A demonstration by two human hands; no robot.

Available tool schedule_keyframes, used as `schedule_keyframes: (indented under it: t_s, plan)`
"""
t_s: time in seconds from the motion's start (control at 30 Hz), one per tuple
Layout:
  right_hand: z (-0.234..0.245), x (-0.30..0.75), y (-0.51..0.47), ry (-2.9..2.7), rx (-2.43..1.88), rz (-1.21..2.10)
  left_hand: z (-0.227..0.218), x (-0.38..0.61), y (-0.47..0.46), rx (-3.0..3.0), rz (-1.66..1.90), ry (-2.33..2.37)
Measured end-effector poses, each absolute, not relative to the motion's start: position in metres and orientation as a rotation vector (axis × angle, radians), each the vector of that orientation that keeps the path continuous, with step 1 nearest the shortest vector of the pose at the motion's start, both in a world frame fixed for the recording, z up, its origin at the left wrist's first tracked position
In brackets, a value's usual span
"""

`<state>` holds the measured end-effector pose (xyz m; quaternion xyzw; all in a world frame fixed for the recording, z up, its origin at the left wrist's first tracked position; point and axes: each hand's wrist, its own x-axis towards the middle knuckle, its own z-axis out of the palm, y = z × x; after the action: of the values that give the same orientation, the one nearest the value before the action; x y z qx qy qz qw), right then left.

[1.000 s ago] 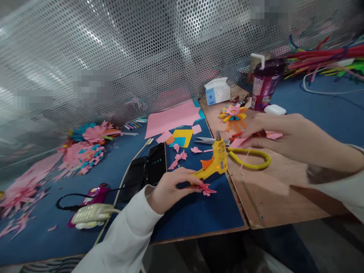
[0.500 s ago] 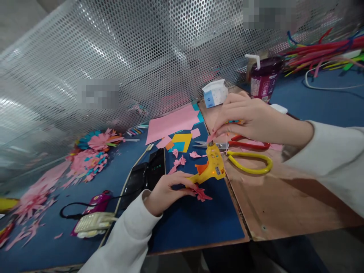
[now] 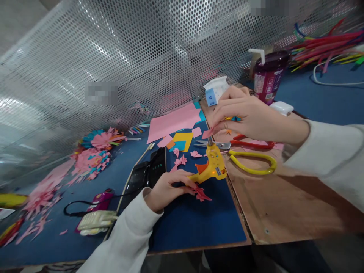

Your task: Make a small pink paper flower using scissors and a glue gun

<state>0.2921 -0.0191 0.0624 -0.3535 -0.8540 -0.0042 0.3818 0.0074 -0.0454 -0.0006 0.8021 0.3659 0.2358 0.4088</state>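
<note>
Right hand (image 3: 241,113) and pink paper (image 3: 207,134) now at glue gun nozzle (image 3: 210,141)

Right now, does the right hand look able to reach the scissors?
Probably yes: the scissors lie close by the right hand, their yellow handle uncovered, though that hand pinches a pink paper piece.

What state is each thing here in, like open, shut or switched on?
Glue gun: light lit, nozzle up.
Left hand: closed on the glue gun.
Right hand: pinching the pink paper piece.
Pink paper piece: at the nozzle; contact unclear.
Scissors: lying down, blades slightly parted.
Cup: upright, lidded, straw in.
Black device: display lit, 10:05.
White case: shut.
</note>
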Motion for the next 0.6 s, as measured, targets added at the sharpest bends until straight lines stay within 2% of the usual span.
schedule_keyframes:
  t_s: [0.6]
  plan:
    - [0.0594,0.2894,-0.0191,-2.096,-0.912,0.059,-0.0009,0.0071,-0.0447,2.012,0.568,0.938]
